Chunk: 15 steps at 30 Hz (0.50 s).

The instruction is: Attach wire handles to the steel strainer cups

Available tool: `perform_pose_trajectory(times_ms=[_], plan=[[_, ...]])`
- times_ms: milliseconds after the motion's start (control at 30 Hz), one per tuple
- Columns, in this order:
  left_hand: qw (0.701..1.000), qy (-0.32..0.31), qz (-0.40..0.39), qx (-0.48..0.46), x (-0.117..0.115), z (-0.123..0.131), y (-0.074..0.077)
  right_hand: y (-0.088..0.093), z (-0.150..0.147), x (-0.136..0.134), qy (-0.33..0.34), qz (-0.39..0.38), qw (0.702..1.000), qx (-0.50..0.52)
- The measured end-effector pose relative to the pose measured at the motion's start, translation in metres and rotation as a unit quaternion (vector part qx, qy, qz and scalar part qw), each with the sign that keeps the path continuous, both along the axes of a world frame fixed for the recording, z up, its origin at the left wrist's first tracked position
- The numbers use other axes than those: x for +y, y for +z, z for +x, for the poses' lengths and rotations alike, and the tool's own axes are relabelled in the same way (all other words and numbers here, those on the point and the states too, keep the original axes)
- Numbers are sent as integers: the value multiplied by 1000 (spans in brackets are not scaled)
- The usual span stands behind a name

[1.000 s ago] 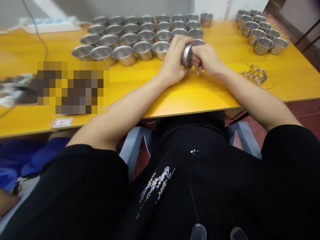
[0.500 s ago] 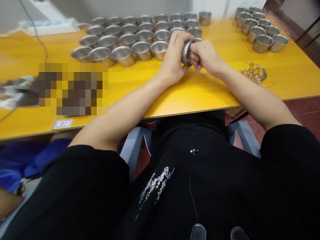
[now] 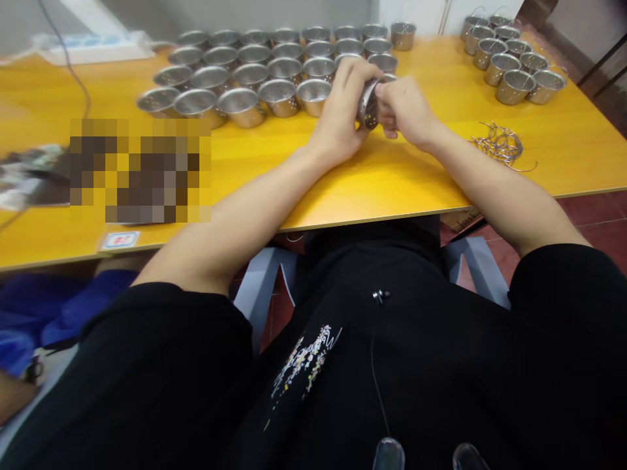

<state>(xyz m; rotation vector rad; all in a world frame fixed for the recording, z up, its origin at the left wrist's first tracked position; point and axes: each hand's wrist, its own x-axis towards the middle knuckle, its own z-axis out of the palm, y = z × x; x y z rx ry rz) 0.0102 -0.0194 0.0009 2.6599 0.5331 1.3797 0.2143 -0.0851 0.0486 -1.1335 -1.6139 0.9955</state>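
Observation:
A perforated metal cup [image 3: 368, 108] is tilted on its side above the yellow table [image 3: 337, 196]. My left hand [image 3: 343, 108] is wrapped round it from the left. At its right side, my right hand [image 3: 402, 109] has curled fingers pressed at the rim; whether they also pinch a thin wire is too small to tell. Rows of similar metal cups [image 3: 241, 108] stand behind and left of my hands. To the right lies a tangled pile of bent wires [image 3: 502, 145].
At the back right stands a group of cups with wire handles [image 3: 515, 87]. A white power strip [image 3: 93, 49] lies at the back left. A pixelated area and a small label [image 3: 120, 240] are at the left. Another person's arm [image 3: 14, 395] shows at the lower left.
The held cup has turned slightly between my hands, showing more of its perforated surface. My right hand has shifted very slightly to the right.

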Motion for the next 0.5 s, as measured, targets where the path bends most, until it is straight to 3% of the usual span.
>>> perform_pose_trajectory(times_ms=[267,500], plan=[[997,3,-2,77,-12,1,10,-12,4,11,15,47,999,-6],[998,-5,-52,-23,1,-1,0,-20,4,15,18,52,998,-2]])
